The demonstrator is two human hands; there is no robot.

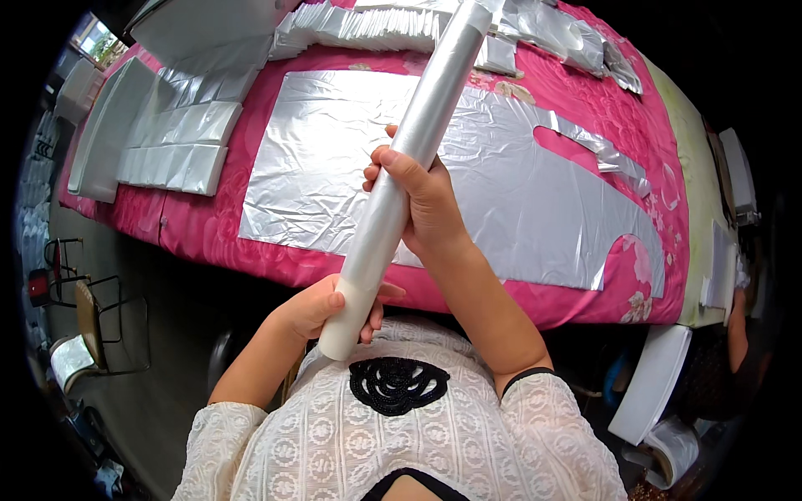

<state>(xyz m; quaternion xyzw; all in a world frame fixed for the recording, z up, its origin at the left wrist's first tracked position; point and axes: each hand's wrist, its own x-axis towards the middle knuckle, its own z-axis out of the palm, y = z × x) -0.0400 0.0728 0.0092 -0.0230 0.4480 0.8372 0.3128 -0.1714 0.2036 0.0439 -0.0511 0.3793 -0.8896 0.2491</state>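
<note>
Silver roll [431, 108], head view: was held above the near edge of the pink-covered table [209, 217], partly hiding the flat silver sheet [518, 200].
Roll's handling: seemed fairly light, stiff lengthwise and slick-skinned, likely easy to crease; gripping around both middle and lower end looked surest.
Left hand [322, 309]: had its fingers curled around the pale lower end.
Right hand [426, 196]: had its fingers wrapped around the middle.
Long axis: slanted from near the white blouse [401, 451] away and rightward, its far end pointing past the stacked silver packets [359, 33].
</note>
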